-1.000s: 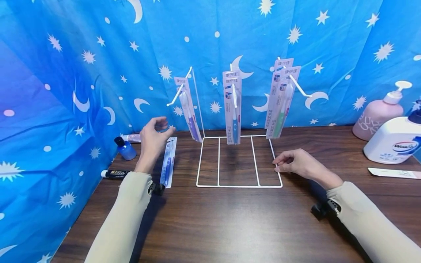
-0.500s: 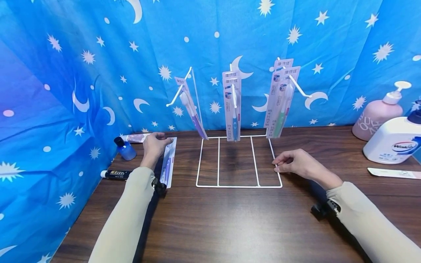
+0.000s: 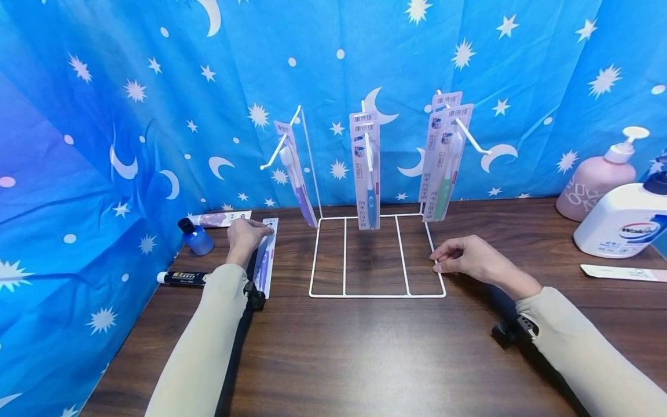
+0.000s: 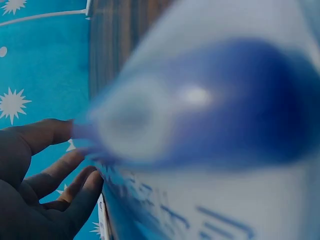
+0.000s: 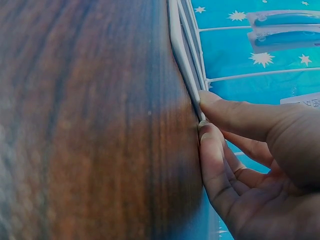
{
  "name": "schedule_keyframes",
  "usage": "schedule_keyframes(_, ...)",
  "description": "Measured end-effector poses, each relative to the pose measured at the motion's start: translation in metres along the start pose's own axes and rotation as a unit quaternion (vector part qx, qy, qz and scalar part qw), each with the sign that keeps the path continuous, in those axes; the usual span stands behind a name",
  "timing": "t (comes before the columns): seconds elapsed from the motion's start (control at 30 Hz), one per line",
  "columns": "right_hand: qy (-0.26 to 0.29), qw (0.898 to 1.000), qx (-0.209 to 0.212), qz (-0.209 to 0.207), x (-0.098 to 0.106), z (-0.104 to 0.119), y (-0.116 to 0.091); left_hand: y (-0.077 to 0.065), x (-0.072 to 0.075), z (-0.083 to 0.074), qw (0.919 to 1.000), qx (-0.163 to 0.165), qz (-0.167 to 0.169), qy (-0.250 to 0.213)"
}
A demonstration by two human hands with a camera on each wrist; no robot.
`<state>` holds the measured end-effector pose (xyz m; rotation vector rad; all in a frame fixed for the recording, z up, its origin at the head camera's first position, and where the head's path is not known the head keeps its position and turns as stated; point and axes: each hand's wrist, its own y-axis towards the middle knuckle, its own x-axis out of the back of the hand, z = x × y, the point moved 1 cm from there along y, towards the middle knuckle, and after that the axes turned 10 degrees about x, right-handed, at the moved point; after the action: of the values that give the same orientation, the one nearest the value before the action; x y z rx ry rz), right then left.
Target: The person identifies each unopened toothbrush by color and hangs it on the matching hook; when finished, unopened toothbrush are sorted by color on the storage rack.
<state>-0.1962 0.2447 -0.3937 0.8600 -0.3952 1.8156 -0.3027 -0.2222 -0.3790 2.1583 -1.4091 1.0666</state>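
In the head view, my left hand (image 3: pixel 246 238) is at the top end of a packaged toothbrush (image 3: pixel 264 263) lying on the table at the left. Thumb and fingers pinch that end; in the left wrist view the pack (image 4: pixel 240 105) looms large and blurred. My right hand (image 3: pixel 461 258) pinches the right side wire of a white wire rack (image 3: pixel 377 296) between thumb and fingertips. From the rack's left hook hangs a purple toothbrush pack (image 3: pixel 298 179). Two packs, the front one blue (image 3: pixel 370 179), hang in the middle. A green pack (image 3: pixel 446 168) hangs before another on the right.
Left of my left hand stand a small blue bottle (image 3: pixel 197 237), a pink-and-white tube (image 3: pixel 221 219) and a black tube (image 3: pixel 182 278). At the right are a pink pump bottle (image 3: pixel 594 182), a white bottle (image 3: pixel 620 223) and a flat white strip (image 3: pixel 622 272). A starry blue cloth (image 3: pixel 234 69) hangs behind.
My left hand has come down from above the table onto the top end of the lying toothbrush pack. The hanging purple pack has swung a little. My right hand has stayed on the rack.
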Motion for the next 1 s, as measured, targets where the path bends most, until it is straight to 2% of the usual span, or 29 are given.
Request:
schedule_keyframes(0.1,0.000,1.000,0.000,0.000,0.000,0.000,0.000,0.000,0.000,0.002,1.0000,0.007,0.002,0.004)
schedule_keyframes(0.27,-0.002,1.000,0.006,-0.005,0.000,0.001,0.000,0.001,0.001,0.003,0.9998,0.001,-0.009,0.019)
schedule_keyframes(0.5,-0.002,1.000,0.004,-0.003,-0.001,0.000,0.001,-0.005,0.002,0.004,0.9997,-0.017,-0.017,-0.005)
schedule_keyframes(0.73,-0.001,1.000,0.006,-0.004,-0.001,0.000,0.001,-0.022,0.009,-0.001,0.9982,-0.024,-0.019,-0.052)
schedule_keyframes(0.83,-0.003,1.000,0.006,-0.006,-0.001,-0.001,0.001,-0.032,0.014,-0.007,0.9962,-0.039,-0.023,-0.075)
schedule_keyframes(1.0,-0.001,1.000,0.007,-0.007,-0.001,-0.002,0.000,-0.055,0.026,-0.021,0.9892,-0.085,-0.042,-0.112)
